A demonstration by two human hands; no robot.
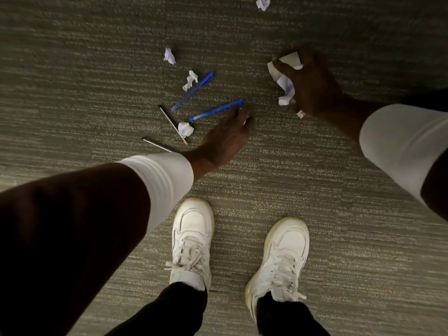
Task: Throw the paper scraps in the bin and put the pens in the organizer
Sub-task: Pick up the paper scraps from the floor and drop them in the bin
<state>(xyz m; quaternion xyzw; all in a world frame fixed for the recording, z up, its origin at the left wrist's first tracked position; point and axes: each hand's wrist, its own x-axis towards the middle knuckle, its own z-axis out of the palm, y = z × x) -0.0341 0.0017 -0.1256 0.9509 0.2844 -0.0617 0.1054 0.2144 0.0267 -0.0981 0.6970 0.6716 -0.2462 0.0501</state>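
Right hand (312, 90) above the carpet floor (339, 190), fingers (282, 68) curled tight round a bunch of paper scraps (286, 84), with pieces sticking out on both sides. Left hand (225, 137) low over the floor, its fingers bent down at the cap end of a blue pen (213, 110) — pinching or only touching, cannot tell. Second blue pen (194, 90) just beyond, a crumpled scrap (190, 80) against it. Thin pencil (169, 118) nearby, another scrap (185, 129) lying on it. Second pencil (155, 143) runs under the left sleeve. Two more scraps farther off — (169, 55) and (263, 3). White sneakers (194, 229) below.
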